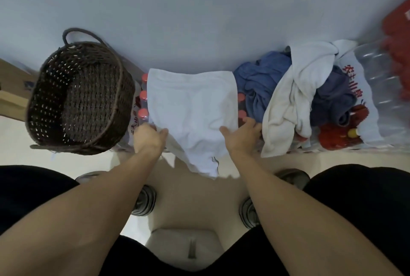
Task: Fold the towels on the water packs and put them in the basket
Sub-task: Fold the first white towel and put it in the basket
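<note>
The white towel [190, 107] lies spread over a water pack [142, 107] beside the wall, hiding all but a few red bottle caps at either edge; its near end droops over the front. The left hand [148, 138] grips the near left edge, fingers tucked out of sight under the cloth. The right hand [240, 136] rests on the near right edge with its fingers spread and straight. The dark wicker basket [77, 100] stands just left. A heap of blue and white towels [295, 98] covers the right pack [363, 102], whose red Chinese lettering is too blurred to read.
</note>
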Demonstrator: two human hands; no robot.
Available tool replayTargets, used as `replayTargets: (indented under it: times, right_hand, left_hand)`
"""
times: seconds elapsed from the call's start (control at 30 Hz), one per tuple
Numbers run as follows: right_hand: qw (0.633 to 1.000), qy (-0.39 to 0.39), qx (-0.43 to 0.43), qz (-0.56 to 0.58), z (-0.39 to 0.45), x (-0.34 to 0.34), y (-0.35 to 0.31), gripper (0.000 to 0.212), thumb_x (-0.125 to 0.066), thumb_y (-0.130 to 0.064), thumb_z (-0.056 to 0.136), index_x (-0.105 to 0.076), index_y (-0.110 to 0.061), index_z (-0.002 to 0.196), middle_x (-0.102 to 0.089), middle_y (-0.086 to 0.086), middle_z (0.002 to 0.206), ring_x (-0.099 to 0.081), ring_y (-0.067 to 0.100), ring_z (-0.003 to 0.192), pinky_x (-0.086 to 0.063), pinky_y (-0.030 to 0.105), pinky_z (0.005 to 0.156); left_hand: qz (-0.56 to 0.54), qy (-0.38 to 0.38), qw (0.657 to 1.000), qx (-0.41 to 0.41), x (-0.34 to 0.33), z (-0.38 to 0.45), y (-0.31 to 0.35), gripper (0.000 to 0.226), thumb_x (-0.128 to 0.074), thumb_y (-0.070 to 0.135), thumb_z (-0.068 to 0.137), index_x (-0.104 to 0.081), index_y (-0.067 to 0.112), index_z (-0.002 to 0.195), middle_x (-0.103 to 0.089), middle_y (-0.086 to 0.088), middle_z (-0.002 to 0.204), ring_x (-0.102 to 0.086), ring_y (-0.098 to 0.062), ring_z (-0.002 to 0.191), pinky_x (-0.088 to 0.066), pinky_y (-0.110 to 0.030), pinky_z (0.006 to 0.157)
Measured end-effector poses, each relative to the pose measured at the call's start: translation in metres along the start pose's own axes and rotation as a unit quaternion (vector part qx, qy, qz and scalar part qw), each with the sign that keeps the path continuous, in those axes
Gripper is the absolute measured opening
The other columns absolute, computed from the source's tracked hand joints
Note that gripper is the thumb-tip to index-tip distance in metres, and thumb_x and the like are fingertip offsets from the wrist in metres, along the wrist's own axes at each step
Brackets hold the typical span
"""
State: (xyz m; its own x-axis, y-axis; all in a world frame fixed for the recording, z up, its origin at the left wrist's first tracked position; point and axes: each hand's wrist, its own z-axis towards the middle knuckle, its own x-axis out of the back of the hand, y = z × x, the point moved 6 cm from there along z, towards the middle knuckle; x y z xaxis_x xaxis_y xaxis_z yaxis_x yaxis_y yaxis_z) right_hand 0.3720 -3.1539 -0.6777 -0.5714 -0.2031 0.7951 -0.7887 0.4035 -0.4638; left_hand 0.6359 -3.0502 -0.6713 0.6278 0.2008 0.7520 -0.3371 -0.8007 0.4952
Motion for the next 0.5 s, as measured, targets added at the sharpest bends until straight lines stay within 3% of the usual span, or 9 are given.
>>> replayTargets:
  times: [0.13,0.27,0.37,0.5]
  right_hand:
    - [0.996,-0.083,0.026,-0.004,0.001,-0.005,0.010,0.040,-0.073,-0.039,0.083,-0.064,-0.005,0.101,-0.068,0.014,0.105,-0.062,0.034,0.103,-0.050,0.035,0.083]
    - [0.996,-0.061,0.065,-0.005,0.001,0.001,-0.002,0.028,-0.061,-0.036,0.093,-0.057,-0.009,0.091,-0.061,0.008,0.093,-0.060,0.030,0.090,-0.043,0.032,0.073]
    - [0.996,-0.042,0.053,0.063,0.005,0.005,-0.005,0.028,-0.054,-0.036,0.098,-0.045,-0.012,0.089,-0.050,-0.001,0.075,-0.053,0.026,0.077,-0.034,0.030,0.067]
    - [0.994,-0.037,0.063,0.075,0.013,0.008,-0.001,0.024,-0.054,-0.033,0.099,-0.046,-0.012,0.091,-0.057,0.004,0.087,-0.050,0.023,0.078,-0.035,0.029,0.069]
  left_hand:
    - [-0.074,0.017,0.996,-0.057,0.007,-0.002,0.004,0.022,-0.061,0.025,0.092,-0.053,0.005,0.085,-0.059,-0.010,0.078,-0.054,-0.026,0.074,-0.040,-0.031,0.068]
    - [-0.147,0.016,0.985,-0.083,0.019,0.007,0.003,0.026,-0.054,0.028,0.098,-0.044,0.004,0.095,-0.048,-0.006,0.079,-0.055,-0.029,0.082,-0.042,-0.039,0.071]
    - [-0.120,0.008,0.990,-0.075,0.021,0.015,0.002,0.026,-0.054,0.031,0.096,-0.044,0.007,0.096,-0.047,0.000,0.076,-0.053,-0.029,0.081,-0.043,-0.039,0.073]
    - [-0.074,0.019,0.994,-0.078,0.026,0.020,-0.008,0.028,-0.061,0.033,0.091,-0.045,0.009,0.095,-0.051,0.001,0.077,-0.056,-0.030,0.077,-0.050,-0.040,0.067]
